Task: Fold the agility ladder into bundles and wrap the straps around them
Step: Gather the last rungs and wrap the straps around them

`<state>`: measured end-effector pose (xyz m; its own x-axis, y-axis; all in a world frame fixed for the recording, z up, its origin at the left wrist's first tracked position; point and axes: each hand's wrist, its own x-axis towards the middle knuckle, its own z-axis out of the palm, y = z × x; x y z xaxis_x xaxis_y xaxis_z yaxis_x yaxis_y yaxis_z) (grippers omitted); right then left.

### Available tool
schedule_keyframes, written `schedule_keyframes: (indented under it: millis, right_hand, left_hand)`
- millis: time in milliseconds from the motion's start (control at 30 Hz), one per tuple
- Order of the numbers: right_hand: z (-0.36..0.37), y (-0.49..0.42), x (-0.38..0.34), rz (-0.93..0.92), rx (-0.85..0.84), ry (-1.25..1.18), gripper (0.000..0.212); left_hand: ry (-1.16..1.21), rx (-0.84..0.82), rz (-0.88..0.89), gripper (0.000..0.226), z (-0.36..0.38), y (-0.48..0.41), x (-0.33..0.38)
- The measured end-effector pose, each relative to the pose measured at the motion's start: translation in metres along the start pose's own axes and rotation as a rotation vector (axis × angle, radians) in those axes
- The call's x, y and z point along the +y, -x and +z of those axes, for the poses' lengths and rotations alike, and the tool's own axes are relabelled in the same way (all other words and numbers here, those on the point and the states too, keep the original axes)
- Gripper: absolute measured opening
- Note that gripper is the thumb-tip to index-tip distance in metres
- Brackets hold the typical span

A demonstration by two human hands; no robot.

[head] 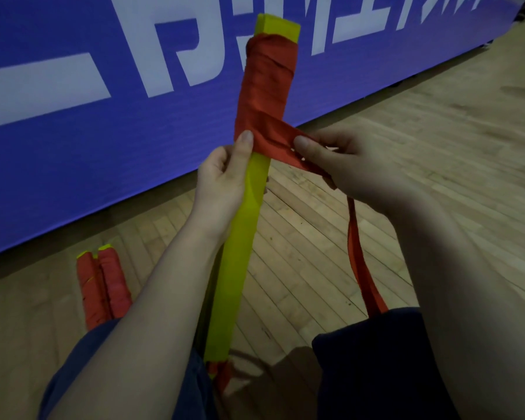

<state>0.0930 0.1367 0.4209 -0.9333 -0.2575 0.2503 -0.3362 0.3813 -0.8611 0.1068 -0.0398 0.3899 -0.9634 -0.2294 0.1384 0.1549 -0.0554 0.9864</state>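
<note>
A bundle of yellow ladder rungs (237,237) stands tilted in front of me, its lower end between my knees. Red strap (267,83) is wound round its upper part, leaving the yellow top end bare. My left hand (225,174) grips the bundle just under the wrapping, thumb pressing the strap's lowest turn. My right hand (343,162) pinches the free strap to the right of the bundle. The loose strap tail (361,262) hangs down past my right wrist toward my right knee.
Two bundles fully wrapped in red strap (103,289) lie side by side on the wooden floor (406,131) at the lower left, next to my left knee. A blue banner with white letters (73,116) runs along the floor behind.
</note>
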Motion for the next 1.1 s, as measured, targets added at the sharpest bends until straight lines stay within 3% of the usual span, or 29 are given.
schedule_keyframes:
  millis: [167, 333, 433, 567, 733, 833, 933, 1000, 1100]
  right_hand:
    - [0.004, 0.004, -0.005, 0.128, -0.188, -0.156, 0.047]
    - [0.0, 0.002, -0.006, 0.126, -0.161, -0.391, 0.021]
    - [-0.005, 0.002, -0.006, 0.146, -0.246, -0.439, 0.027]
    - [-0.001, -0.003, -0.001, 0.17, -0.229, -0.43, 0.029]
    - [-0.002, -0.008, 0.008, 0.16, -0.175, -0.519, 0.035]
    - [-0.002, -0.008, 0.009, 0.149, -0.145, -0.557, 0.023]
    - [-0.003, -0.007, 0.011, 0.127, -0.206, -0.544, 0.026]
    - [-0.002, -0.007, 0.011, 0.103, -0.268, -0.487, 0.028]
    - [-0.002, -0.009, 0.011, 0.088, -0.202, -0.47, 0.029]
  left_hand:
    - [-0.017, 0.001, 0.072, 0.037, 0.0, 0.003, 0.003]
    - [-0.072, 0.066, 0.14, 0.034, 0.001, 0.002, 0.002]
    - [-0.18, 0.118, 0.214, 0.035, -0.001, 0.0, 0.0]
    - [-0.2, 0.14, 0.272, 0.038, -0.003, 0.002, 0.003]
    - [-0.123, 0.131, 0.259, 0.042, -0.001, 0.004, 0.007]
    - [-0.093, 0.124, 0.245, 0.045, 0.0, 0.005, 0.008]
    - [-0.067, 0.102, 0.208, 0.05, -0.002, 0.005, 0.007]
    - [0.002, 0.034, 0.164, 0.048, -0.004, 0.006, 0.006]
    - [0.127, -0.149, 0.023, 0.055, -0.004, 0.011, 0.01]
